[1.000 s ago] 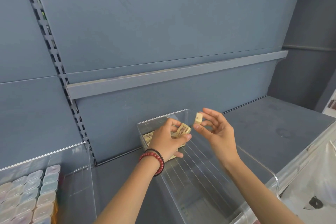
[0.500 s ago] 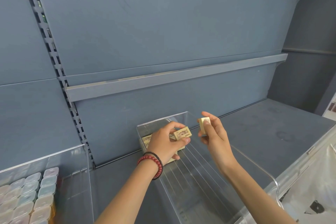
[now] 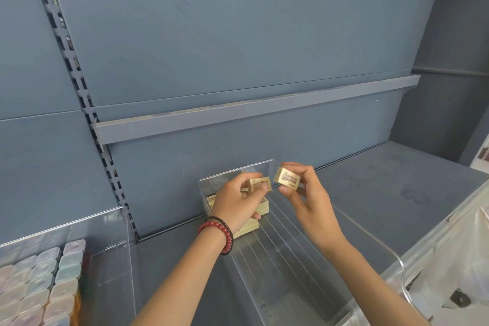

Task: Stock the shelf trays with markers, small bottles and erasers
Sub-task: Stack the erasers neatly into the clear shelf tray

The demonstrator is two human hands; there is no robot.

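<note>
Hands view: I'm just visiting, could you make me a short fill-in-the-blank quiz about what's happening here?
The left hand and right hand each pinch one ____.
A red bead bracelet circles the ____ wrist.
More erasers are stacked inside the clear ____.
Missing words: eraser; left; tray.

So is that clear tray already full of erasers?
No, the erasers sit stacked only at the far end of the clear tray, and most of its ribbed floor is bare.
</note>
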